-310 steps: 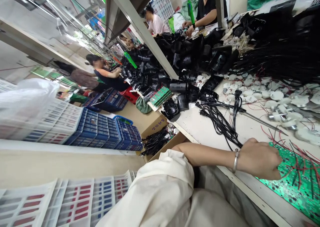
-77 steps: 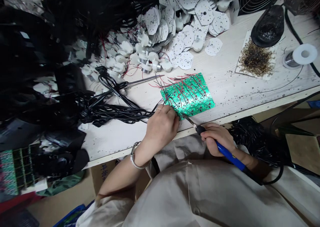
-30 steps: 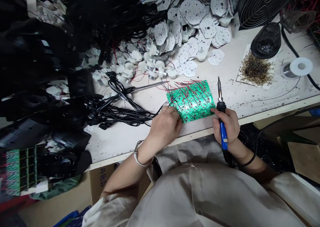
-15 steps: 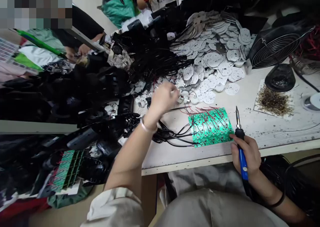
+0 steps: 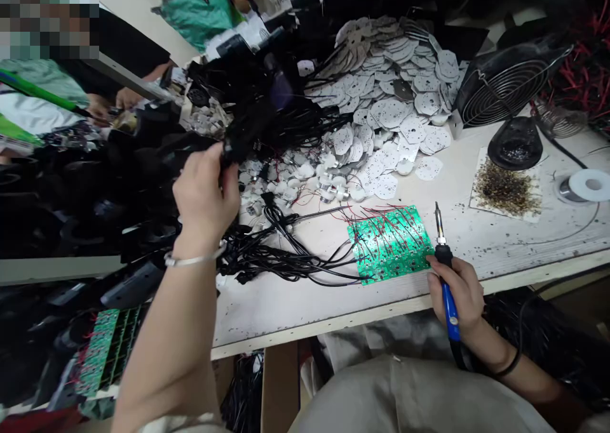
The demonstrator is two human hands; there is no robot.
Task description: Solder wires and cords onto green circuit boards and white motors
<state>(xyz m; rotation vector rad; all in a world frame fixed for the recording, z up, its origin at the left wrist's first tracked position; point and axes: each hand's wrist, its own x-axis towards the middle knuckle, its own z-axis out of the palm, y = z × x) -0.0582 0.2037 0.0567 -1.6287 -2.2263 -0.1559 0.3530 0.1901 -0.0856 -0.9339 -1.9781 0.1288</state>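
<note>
Green circuit board, one, lies flat on the table at four o'clock from the view's centre; red and black wires cross it. Soldering iron, blue-handled, stands at the board's four o'clock, tip toward twelve, wrapped in the right hand. Black cords lie at nine. White discs, heaped, at twelve. Left hand, between nine and ten: thumb and finger meet a blurred black piece; whether they pinch it cannot be told.
</note>
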